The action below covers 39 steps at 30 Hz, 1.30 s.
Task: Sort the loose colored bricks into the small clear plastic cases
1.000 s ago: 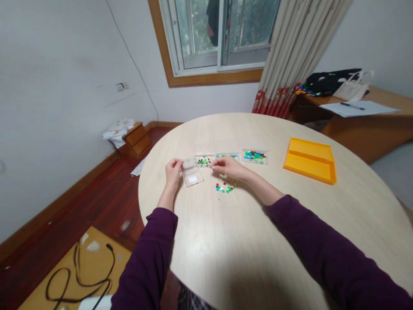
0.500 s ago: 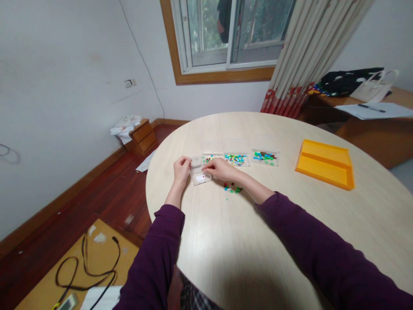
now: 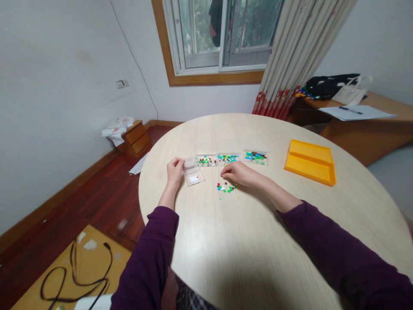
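Observation:
My left hand [image 3: 175, 170] is closed on the raised lid edge of a small clear plastic box [image 3: 200, 181]. Inside it lie a white slip [image 3: 193, 178] and a tiny red piece. My right hand [image 3: 239, 173] is pinched just above a loose pile of small coloured building bricks [image 3: 225, 188] on the tabletop. Anything between its fingertips is too small to make out. Behind the hands stand three clear boxes with lids up: one of tiny mixed bricks [image 3: 206, 161], one of blue and yellow bricks [image 3: 229, 159], one of longer blue, brown and green bricks [image 3: 255, 156].
A yellow two-compartment tray [image 3: 309, 165] lies on the right of the round wooden table [image 3: 206, 241]. Beyond the table are a desk [image 3: 380, 125] with paper and a white bag [image 3: 351, 91], a small cabinet [image 3: 137, 134], and a curtain [image 3: 290, 56].
My right hand has moved from over the small clear box rightward to the loose pile. My left hand stays at the box lid. The whole view has shifted slightly.

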Tool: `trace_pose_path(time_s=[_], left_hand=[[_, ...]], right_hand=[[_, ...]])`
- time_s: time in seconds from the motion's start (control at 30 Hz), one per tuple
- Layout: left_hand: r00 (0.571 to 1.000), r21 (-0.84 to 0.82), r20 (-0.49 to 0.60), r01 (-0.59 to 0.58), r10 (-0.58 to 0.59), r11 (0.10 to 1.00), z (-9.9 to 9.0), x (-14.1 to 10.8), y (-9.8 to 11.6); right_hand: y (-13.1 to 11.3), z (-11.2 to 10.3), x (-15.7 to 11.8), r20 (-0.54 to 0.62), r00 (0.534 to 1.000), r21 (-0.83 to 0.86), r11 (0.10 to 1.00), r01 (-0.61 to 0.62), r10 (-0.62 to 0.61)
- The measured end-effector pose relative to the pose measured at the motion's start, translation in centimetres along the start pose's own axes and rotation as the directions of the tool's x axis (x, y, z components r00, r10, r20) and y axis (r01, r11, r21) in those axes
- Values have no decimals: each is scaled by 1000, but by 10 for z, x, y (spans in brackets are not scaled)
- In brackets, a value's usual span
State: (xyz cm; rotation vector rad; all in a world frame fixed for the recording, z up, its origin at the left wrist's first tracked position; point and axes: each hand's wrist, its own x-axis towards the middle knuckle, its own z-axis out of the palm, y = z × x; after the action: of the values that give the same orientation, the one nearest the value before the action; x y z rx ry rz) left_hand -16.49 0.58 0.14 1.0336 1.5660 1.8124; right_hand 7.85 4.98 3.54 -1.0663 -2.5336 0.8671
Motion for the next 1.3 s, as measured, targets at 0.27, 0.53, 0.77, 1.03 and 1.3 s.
trace_pose_path(time_s=[0.27, 0.53, 0.77, 1.03, 1.3], left_hand=[[1000, 4, 7, 0, 0, 1000, 0, 0, -1], [1000, 18, 5, 8, -8, 1000, 0, -1, 2], [1000, 19, 4, 8, -9, 1000, 0, 0, 2], [1000, 25, 7, 15, -15, 1000, 0, 0, 1], [1000, 4, 6, 12, -12, 1000, -1, 0, 0]], right_hand=[[-2, 10, 7, 52, 999, 12, 1000, -11, 11], [2, 3, 3, -28, 999, -36, 999, 32, -33], [2, 1, -5, 31, 1000, -55, 998, -5, 7], [-7, 2, -6, -80, 997, 29, 1000, 4, -2], [4, 0, -8, -235, 968, 393, 919, 15, 85]])
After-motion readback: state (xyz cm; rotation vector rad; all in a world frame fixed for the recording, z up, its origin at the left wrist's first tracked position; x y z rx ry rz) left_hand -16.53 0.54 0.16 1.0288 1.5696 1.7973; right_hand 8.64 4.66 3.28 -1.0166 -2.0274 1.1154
